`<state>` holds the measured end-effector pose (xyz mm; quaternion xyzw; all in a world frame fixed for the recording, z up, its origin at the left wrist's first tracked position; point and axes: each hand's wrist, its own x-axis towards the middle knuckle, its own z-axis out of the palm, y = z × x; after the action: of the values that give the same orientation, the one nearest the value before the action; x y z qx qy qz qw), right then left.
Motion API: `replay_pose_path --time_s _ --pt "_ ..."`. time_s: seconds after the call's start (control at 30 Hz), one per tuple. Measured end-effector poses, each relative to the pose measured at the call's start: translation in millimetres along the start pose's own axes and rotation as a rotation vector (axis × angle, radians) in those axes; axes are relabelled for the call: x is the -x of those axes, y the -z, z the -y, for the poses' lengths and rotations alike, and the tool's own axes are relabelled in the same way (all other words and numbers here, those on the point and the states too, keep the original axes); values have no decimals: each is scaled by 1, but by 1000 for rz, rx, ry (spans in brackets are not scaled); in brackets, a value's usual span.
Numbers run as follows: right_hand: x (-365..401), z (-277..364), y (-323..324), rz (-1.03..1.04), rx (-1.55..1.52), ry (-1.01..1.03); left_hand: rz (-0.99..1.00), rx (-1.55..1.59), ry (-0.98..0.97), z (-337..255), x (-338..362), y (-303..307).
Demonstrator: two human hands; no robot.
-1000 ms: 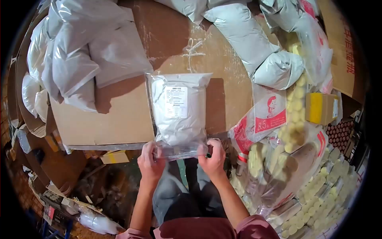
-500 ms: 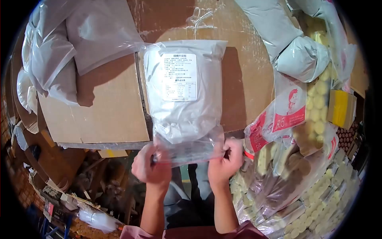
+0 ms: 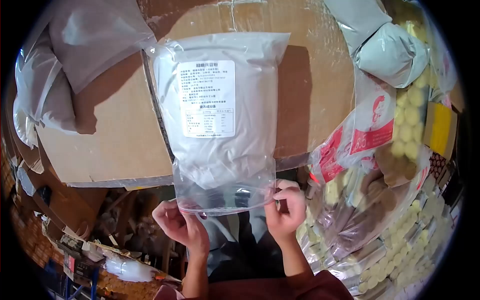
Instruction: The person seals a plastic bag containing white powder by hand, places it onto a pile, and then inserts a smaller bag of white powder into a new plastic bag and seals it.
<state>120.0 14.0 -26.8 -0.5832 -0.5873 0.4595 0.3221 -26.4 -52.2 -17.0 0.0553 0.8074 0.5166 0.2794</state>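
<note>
A clear plastic bag of white powder (image 3: 250, 100) with a printed white label (image 3: 207, 98) lies on a cardboard surface, its transparent open end hanging over the near edge. My left hand (image 3: 182, 225) pinches the left corner of that end, beside a red strip along the bag's mouth. At the right corner, my right hand (image 3: 287, 207) grips the plastic between thumb and fingers. Between both hands the mouth is stretched wide and slightly rounded.
More powder bags lie at the upper left (image 3: 95, 40) and upper right (image 3: 392, 55). Plastic bags with red print (image 3: 372, 120) and packs of pale round pieces (image 3: 390, 265) fill the right side. The cardboard (image 3: 105, 125) ends in front of me.
The bag's clear end has come into fuller view, with its mouth lower and rounder. My left hand has shifted slightly left and down, its fingers more spread. The view has moved a little.
</note>
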Motion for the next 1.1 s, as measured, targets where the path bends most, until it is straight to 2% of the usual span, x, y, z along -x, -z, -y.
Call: replay_pose_path --time_s 0.1,0.13,0.17,0.2,0.23,0.33,0.43,0.47,0.5,0.57,0.63,0.67,0.7,0.8,0.9,1.03,1.1 --pt "2 -2 1 -28 -275 -231 122 271 357 1 2 1" --pt "2 -2 2 -22 -337 -312 91 265 413 -2 4 -7" --pt "2 -1 3 -17 -399 -393 65 189 406 6 7 -9" --pt "-3 5 1 -40 -469 -490 121 177 406 9 6 -9" --pt "-2 2 -1 -44 -525 -509 178 167 405 11 5 -10" --pt "1 -1 -7 -106 -647 -594 153 268 517 3 6 -20" --pt "0 2 -8 -129 -683 -745 292 132 550 5 16 -11" --pt "2 1 -8 -158 -705 -809 399 35 511 -3 21 -7" --pt "2 -1 -9 -168 -690 -803 426 -86 358 -1 29 -3" --pt "4 -3 -10 -187 -662 -793 639 -396 -201 -22 28 8" --pt "3 -2 -14 -209 -680 -781 458 -401 -276 -32 40 11" --pt "3 -2 -15 -218 -692 -776 377 -526 -513 -25 39 13" --pt "5 -2 -16 -230 -703 -805 309 -613 -623 -24 36 10" --pt "8 -2 -19 -287 -743 -890 296 -800 -674 -22 19 -7" --pt "1 2 -23 -332 -762 -848 295 -885 -761 -18 5 -19" --pt "6 -7 -21 -244 -756 -769 340 -871 -730 -18 0 -26" --pt "8 -7 -21 -214 -634 -649 411 -858 -787 -19 0 -31"
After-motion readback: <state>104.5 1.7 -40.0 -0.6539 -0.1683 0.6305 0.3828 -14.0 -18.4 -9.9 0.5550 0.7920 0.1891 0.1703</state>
